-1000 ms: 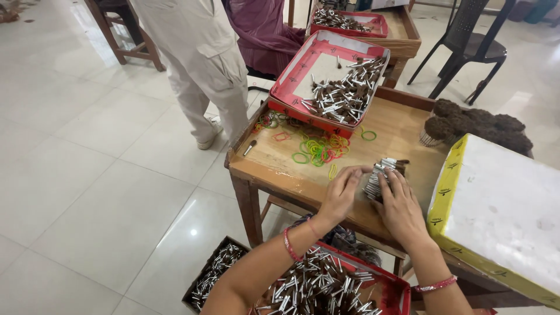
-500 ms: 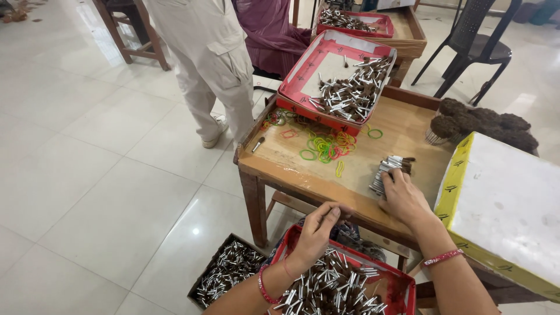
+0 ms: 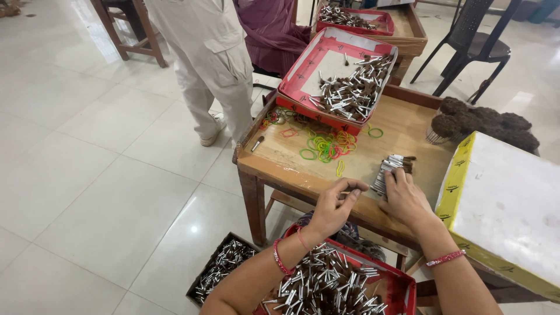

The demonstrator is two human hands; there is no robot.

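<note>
**Two hands at a bundle of small brushes on a wooden table**

The right hand (image 3: 405, 198), lower right of centre, lies palm down with fingers loosely spread, its fingertips touching the near end of the brush bundle (image 3: 392, 168), a stack of short metal-handled brushes with dark bristles lying just above it on the wooden table (image 3: 280, 160). The left hand (image 3: 332, 207), just left of the right hand at the table's near edge, has thumb and fingertips pressed together in a pinch; what it pinches cannot be told. It is near the bundle but apart from it.

Up and left of the bundle lies a scatter of coloured rubber bands (image 3: 324, 146); beyond them, a red tray (image 3: 303, 73) of loose brushes stands tilted at the table's far edge. A yellow-edged white box (image 3: 507, 204) closes off the right side, with dark bristle bundles (image 3: 484, 122) above it. Bare tabletop remains between bands and bundle.

At the bottom of the frame, a second red tray (image 3: 402, 289) of brushes sits below the hands, and a dark box (image 3: 221, 268) of brushes rests on the tiled floor. A standing person (image 3: 210, 52) occupies the upper left.
</note>
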